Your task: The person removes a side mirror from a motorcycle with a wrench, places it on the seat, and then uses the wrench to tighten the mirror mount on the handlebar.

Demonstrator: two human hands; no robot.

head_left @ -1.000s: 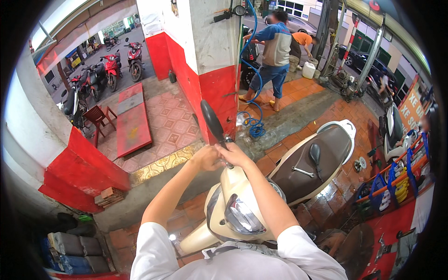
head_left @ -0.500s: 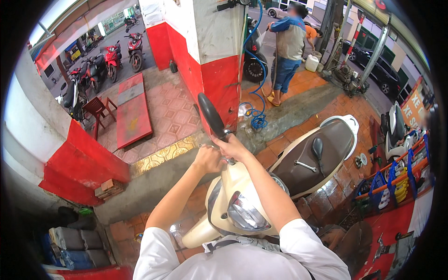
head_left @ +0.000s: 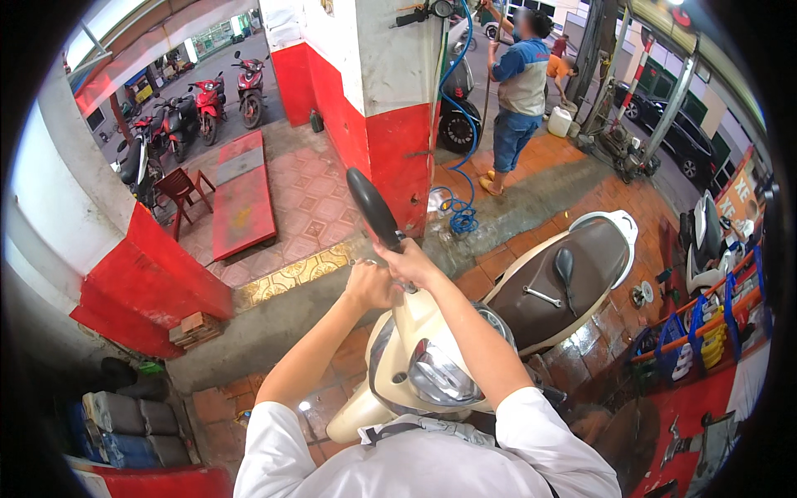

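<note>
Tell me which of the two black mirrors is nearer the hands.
The upper mirror: its stem is at the right hand, beside the left hand. The lower mirror lies farther off, on the seat by a wrench.

The mirror (head_left: 372, 207) is a dark, elongated oval, set at a slant, its upper end leaning left in the view and its lower end meeting a short dark stalk beside the handlebar. The base of that stalk is hidden. The scooter (head_left: 411, 319) is cream and stands on the orange tiled floor (head_left: 481, 286), its nose toward the lower left, its tail toward the upper right. It has a clear headlight (head_left: 440, 373) and a long brown seat (head_left: 596, 242) edged in cream.
</note>
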